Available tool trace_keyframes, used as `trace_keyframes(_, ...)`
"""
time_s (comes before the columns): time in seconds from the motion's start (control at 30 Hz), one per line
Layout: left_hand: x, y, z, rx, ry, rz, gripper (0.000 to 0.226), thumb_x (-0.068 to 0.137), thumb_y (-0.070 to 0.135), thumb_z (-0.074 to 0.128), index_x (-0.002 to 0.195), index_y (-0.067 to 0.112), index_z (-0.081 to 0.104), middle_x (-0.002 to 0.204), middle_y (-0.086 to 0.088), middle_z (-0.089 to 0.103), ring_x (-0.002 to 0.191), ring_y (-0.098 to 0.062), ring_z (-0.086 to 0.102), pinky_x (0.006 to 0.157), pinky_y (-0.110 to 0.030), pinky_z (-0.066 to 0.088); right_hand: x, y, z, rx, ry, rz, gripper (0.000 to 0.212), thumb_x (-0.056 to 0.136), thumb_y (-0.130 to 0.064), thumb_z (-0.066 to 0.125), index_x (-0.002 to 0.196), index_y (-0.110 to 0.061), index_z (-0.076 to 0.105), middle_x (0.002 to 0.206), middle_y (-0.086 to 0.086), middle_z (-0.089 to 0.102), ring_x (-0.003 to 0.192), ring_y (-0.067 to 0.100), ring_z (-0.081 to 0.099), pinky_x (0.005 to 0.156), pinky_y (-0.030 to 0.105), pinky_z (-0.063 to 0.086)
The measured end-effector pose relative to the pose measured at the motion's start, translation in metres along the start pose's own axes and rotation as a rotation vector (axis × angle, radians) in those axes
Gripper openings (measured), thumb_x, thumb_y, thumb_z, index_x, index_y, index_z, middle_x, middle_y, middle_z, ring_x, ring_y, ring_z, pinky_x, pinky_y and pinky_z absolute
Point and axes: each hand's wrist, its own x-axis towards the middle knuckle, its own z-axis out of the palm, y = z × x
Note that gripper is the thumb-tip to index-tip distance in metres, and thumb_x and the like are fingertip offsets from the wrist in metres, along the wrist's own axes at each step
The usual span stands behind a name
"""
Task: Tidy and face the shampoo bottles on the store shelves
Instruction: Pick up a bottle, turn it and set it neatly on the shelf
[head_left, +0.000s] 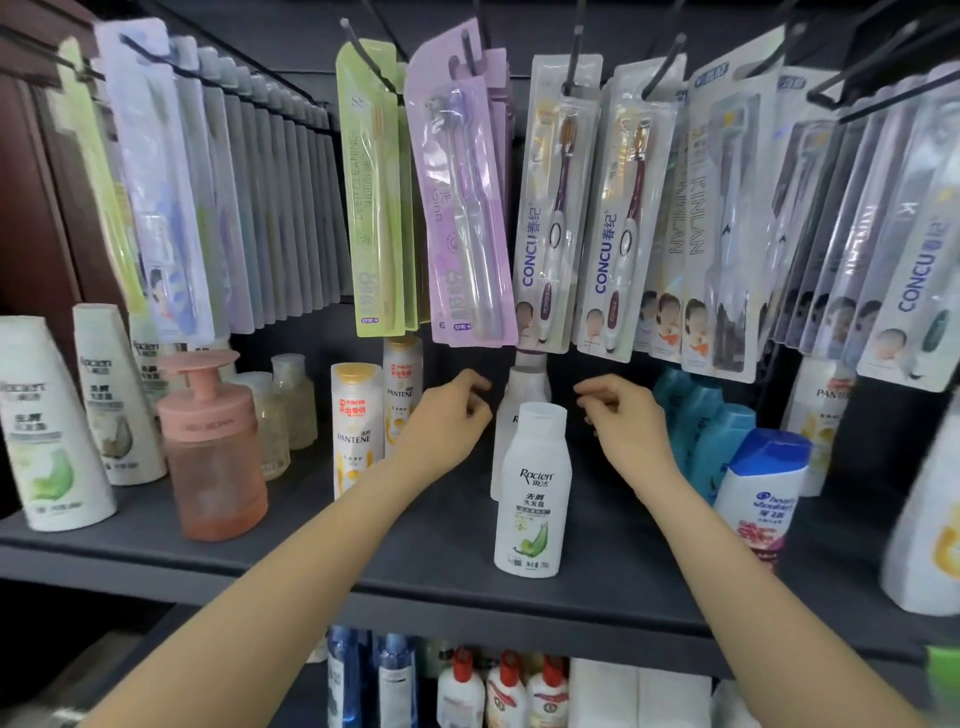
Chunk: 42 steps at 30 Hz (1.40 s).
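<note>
Racien shampoo bottle (531, 491) stands upright near the dark shelf's front edge (415, 587), open shelf on either side; left hand (445, 421) and right hand (626, 422) flank it, fingers loosely curled, holding nothing.

"Racien" marks the front white bottle (532, 488), "PANTENE" the yellow-capped bottle (355, 428), "CONCU" the toothbrush pack (550, 223).
</note>
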Motion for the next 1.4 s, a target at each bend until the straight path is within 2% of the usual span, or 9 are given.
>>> trace_keyframes(0.27, -0.046, 0.007, -0.052, -0.001, 0.170, -0.023, 0.019, 0.092, 0.022, 0.050, 0.109, 0.020, 0.059, 0.083, 0.009, 0.060, 0.077, -0.011, 0.061, 0.072, -0.029, 0.052, -0.035, -0.072, -0.009, -0.028, -0.036, -0.215, 0.021, 0.093, -0.010, 0.052, 0.100, -0.019, 0.069, 0.096, -0.005, 0.065, 0.087, 0.007, 0.058, 0.073, 0.005, 0.040)
trace_keyframes(0.43, -0.065, -0.012, -0.089, -0.066, 0.349, -0.033, 0.009, 0.091, 0.021, 0.052, 0.096, 0.024, 0.057, 0.088, 0.006, 0.063, 0.074, -0.005, 0.060, 0.066, -0.024, 0.049, -0.049, -0.109, 0.029, 0.058, -0.191, -0.212, 0.020, 0.093, -0.011, 0.052, 0.101, -0.020, 0.067, 0.094, -0.004, 0.064, 0.088, 0.010, 0.062, 0.079, 0.023, 0.051)
trace_keyframes(0.57, -0.067, -0.044, -0.110, -0.050, 0.386, -0.057, 0.018, 0.088, 0.015, 0.054, 0.106, 0.015, 0.055, 0.100, 0.000, 0.057, 0.083, -0.013, 0.056, 0.078, -0.035, 0.049, -0.055, -0.120, 0.079, 0.012, -0.251, -0.161, 0.022, 0.092, -0.011, 0.051, 0.109, -0.016, 0.063, 0.087, -0.008, 0.059, 0.084, 0.010, 0.058, 0.080, 0.032, 0.053)
trace_keyframes(0.67, -0.058, -0.067, -0.122, -0.016, 0.257, -0.050, 0.032, 0.090, 0.014, 0.054, 0.121, 0.009, 0.049, 0.116, -0.009, 0.055, 0.097, -0.019, 0.056, 0.088, -0.031, 0.046, -0.059, -0.124, 0.111, -0.051, -0.286, -0.100, 0.031, 0.093, -0.012, 0.052, 0.124, -0.017, 0.052, 0.092, -0.006, 0.057, 0.073, -0.002, 0.050, 0.059, 0.008, 0.041)
trace_keyframes(0.73, -0.050, -0.078, -0.125, -0.017, 0.117, -0.042, 0.039, 0.093, 0.016, 0.052, 0.130, 0.007, 0.045, 0.125, -0.011, 0.053, 0.108, -0.020, 0.055, 0.091, -0.026, 0.042, -0.060, -0.127, 0.129, -0.025, -0.313, -0.033, 0.039, 0.093, -0.015, 0.055, 0.130, -0.019, 0.045, 0.101, -0.005, 0.057, 0.078, 0.000, 0.051, 0.060, 0.007, 0.038)
trace_keyframes(0.9, -0.046, -0.096, -0.124, -0.131, -0.092, 0.072, 0.040, 0.094, 0.009, 0.046, 0.134, 0.012, 0.044, 0.122, -0.008, 0.059, 0.096, -0.010, 0.056, 0.082, -0.018, 0.043, -0.063, -0.125, 0.164, 0.219, -0.289, 0.145, 0.037, 0.093, -0.018, 0.056, 0.129, -0.018, 0.046, 0.118, 0.000, 0.057, 0.102, 0.011, 0.054, 0.072, 0.020, 0.045)
trace_keyframes(1.07, -0.054, -0.102, -0.133, -0.288, -0.157, 0.126, 0.045, 0.094, 0.000, 0.036, 0.137, 0.012, 0.041, 0.125, -0.010, 0.056, 0.110, -0.018, 0.057, 0.092, -0.025, 0.046, -0.070, -0.124, 0.174, 0.284, -0.278, 0.173, 0.031, 0.092, -0.015, 0.057, 0.123, -0.018, 0.050, 0.113, 0.000, 0.061, 0.108, 0.017, 0.059, 0.092, 0.038, 0.051)
trace_keyframes(1.23, -0.063, -0.107, -0.140, -0.285, -0.164, 0.181, 0.042, 0.094, 0.001, 0.039, 0.132, 0.015, 0.046, 0.124, -0.005, 0.057, 0.109, -0.012, 0.056, 0.092, -0.020, 0.046, -0.082, -0.130, 0.170, 0.351, -0.207, 0.201, 0.031, 0.092, -0.016, 0.057, 0.123, -0.016, 0.054, 0.111, 0.003, 0.063, 0.105, 0.018, 0.061, 0.085, 0.039, 0.054)
trace_keyframes(1.4, -0.084, -0.111, -0.137, -0.216, -0.285, 0.140, 0.043, 0.090, 0.027, 0.059, 0.130, 0.018, 0.045, 0.116, 0.002, 0.060, 0.098, -0.009, 0.059, 0.081, -0.020, 0.050, -0.092, -0.138, 0.144, 0.644, -0.175, 0.285, 0.031, 0.094, -0.019, 0.054, 0.124, -0.011, 0.052, 0.118, 0.008, 0.063, 0.109, 0.022, 0.062, 0.087, 0.044, 0.054)
